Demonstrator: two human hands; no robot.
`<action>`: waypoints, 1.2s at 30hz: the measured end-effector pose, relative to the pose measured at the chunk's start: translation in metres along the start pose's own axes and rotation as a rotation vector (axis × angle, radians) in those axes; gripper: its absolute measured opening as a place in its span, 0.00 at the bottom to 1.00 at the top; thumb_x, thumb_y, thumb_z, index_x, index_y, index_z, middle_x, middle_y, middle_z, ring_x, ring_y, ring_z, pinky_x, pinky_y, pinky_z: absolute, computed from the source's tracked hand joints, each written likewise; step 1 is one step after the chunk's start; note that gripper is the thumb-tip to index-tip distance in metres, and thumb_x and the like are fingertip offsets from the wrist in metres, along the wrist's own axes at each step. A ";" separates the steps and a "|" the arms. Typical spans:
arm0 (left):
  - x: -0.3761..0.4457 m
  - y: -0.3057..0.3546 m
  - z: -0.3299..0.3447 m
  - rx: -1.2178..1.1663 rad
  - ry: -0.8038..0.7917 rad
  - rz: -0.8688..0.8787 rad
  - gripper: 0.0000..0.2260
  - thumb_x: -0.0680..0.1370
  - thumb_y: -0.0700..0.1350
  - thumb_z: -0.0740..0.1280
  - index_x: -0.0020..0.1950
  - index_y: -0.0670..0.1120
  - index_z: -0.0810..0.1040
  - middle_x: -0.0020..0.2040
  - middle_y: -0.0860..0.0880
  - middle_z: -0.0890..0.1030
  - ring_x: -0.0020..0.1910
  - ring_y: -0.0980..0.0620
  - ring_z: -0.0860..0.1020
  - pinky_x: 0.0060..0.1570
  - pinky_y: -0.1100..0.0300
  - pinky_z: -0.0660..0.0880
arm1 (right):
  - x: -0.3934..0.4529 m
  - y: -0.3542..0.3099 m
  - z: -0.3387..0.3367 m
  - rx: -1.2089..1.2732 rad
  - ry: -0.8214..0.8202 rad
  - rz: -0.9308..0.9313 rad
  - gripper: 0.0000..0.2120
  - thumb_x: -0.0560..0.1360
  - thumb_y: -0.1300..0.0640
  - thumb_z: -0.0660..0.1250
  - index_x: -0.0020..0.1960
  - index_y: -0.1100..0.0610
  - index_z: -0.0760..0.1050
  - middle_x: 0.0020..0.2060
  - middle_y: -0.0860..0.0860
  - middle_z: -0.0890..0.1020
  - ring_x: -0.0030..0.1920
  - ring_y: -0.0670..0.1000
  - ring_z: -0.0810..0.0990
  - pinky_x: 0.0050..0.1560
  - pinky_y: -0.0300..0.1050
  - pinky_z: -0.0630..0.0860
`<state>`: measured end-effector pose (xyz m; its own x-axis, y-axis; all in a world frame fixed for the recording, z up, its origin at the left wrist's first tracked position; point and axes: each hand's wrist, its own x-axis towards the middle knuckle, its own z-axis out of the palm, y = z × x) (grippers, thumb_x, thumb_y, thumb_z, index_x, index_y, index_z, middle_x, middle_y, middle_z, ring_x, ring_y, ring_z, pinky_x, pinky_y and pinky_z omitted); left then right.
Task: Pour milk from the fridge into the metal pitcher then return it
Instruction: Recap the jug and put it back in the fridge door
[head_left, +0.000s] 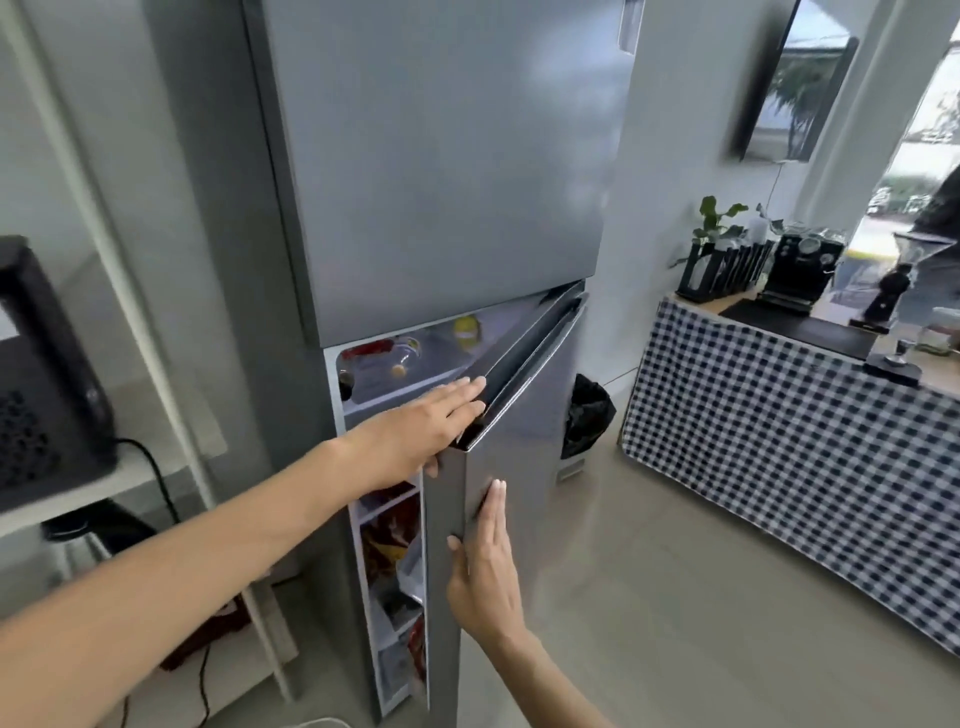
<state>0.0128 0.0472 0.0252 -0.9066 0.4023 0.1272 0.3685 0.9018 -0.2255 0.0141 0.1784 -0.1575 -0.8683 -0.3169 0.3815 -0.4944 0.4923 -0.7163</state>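
Observation:
A tall silver fridge (441, 156) fills the middle of the view. Its lower door (524, 436) stands partly ajar, hinged on the right. My left hand (415, 431) lies over the door's top corner, fingers flat along the top edge and thumb tucked under it. My right hand (485, 566) rests flat against the door's outer face near its free edge, fingers straight. Through the gap I see shelves with bottles and packets (395, 358). No milk carton or metal pitcher can be made out.
A counter with a black-and-white checked cloth (789, 436) stands at the right, carrying a black coffee machine (802, 265) and a grinder (891, 296). A black bin bag (587, 415) sits beside the fridge. A white shelf unit with a black appliance (41, 374) is at the left.

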 end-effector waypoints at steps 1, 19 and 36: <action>-0.003 -0.013 0.004 0.033 0.009 0.001 0.38 0.76 0.34 0.65 0.78 0.43 0.46 0.79 0.46 0.42 0.77 0.51 0.42 0.69 0.66 0.35 | 0.006 -0.005 0.007 -0.017 0.004 -0.017 0.38 0.80 0.55 0.57 0.74 0.53 0.30 0.77 0.49 0.36 0.76 0.46 0.37 0.76 0.41 0.44; -0.028 -0.112 0.055 0.511 -0.048 -0.043 0.36 0.78 0.65 0.42 0.78 0.44 0.42 0.78 0.42 0.44 0.77 0.45 0.43 0.73 0.47 0.37 | 0.087 -0.047 0.110 -0.155 -0.024 -0.013 0.35 0.81 0.47 0.53 0.78 0.54 0.34 0.76 0.49 0.34 0.77 0.47 0.37 0.74 0.42 0.41; -0.020 -0.126 0.056 0.427 -0.109 -0.128 0.34 0.79 0.64 0.42 0.77 0.44 0.39 0.78 0.44 0.40 0.77 0.47 0.41 0.75 0.49 0.41 | 0.108 -0.037 0.087 -0.232 -0.172 -0.004 0.33 0.81 0.50 0.52 0.78 0.54 0.35 0.77 0.48 0.37 0.77 0.47 0.38 0.74 0.44 0.40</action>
<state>-0.0270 -0.0835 -0.0031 -0.9640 0.2525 0.0832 0.1551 0.7883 -0.5954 -0.0581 0.0558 -0.1405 -0.8566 -0.4424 0.2654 -0.5110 0.6567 -0.5547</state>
